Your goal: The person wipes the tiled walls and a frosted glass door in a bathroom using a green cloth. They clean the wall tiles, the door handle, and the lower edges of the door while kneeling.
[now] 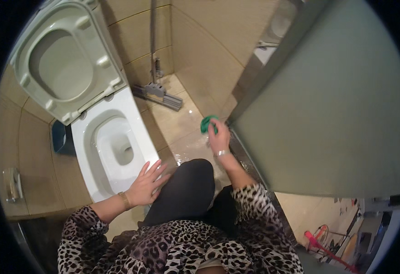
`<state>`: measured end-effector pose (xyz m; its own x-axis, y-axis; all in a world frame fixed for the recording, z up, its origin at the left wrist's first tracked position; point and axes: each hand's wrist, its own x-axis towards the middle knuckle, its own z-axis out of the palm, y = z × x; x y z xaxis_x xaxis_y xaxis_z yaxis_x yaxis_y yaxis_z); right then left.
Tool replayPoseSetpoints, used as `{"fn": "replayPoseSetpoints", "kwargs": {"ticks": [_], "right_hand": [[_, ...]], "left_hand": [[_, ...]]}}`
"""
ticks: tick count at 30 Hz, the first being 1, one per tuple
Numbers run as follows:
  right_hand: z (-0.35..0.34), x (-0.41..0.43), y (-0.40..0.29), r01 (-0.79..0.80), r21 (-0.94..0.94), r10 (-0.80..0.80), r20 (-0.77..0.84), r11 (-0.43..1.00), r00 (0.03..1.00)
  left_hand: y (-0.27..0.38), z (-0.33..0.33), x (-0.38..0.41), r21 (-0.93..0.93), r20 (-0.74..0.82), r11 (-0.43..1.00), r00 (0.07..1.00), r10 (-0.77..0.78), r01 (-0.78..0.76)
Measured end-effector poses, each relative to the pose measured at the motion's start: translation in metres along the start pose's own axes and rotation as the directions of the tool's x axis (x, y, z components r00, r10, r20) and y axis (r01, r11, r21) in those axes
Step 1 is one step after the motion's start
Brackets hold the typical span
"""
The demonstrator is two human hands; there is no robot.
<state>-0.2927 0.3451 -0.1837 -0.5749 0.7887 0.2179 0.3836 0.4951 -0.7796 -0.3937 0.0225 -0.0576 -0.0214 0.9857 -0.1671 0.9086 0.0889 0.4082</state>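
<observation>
My right hand (219, 134) holds a green cloth or scrubbing pad (206, 124) low by the wet tiled floor (188, 145), close to the foot of the wall. Fingers spread, my left hand (148, 183) rests at the front corner of the white toilet bowl's rim (140, 126), beside my knee. The toilet seat and lid (68, 63) stand raised at the upper left. A little water shows in the bowl. Part of the green item is hidden by my right fingers.
A grey sponge mop (157, 92) stands in the corner beyond the toilet. A frosted glass door (323, 113) fills the right side, above a dark stone sill (241, 154). A blue bin (61, 138) is left of the toilet. Red items (323, 246) lie at the lower right.
</observation>
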Motion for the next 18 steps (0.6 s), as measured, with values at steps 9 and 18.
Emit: {"fn": "replayPoseSetpoints", "kwargs": {"ticks": [9, 18], "right_hand": [[0.055, -0.124, -0.162, 0.327, 0.309, -0.433, 0.398, 0.893, 0.808], [0.133, -0.053, -0.14, 0.236, 0.423, -0.385, 0.311, 0.875, 0.869]], "left_hand": [[-0.014, 0.039, -0.009, -0.166, -0.102, 0.986, 0.994, -0.025, 0.008], [0.001, 0.018, -0.046, 0.031, 0.04, 0.995, 0.994, -0.099, 0.098]]}}
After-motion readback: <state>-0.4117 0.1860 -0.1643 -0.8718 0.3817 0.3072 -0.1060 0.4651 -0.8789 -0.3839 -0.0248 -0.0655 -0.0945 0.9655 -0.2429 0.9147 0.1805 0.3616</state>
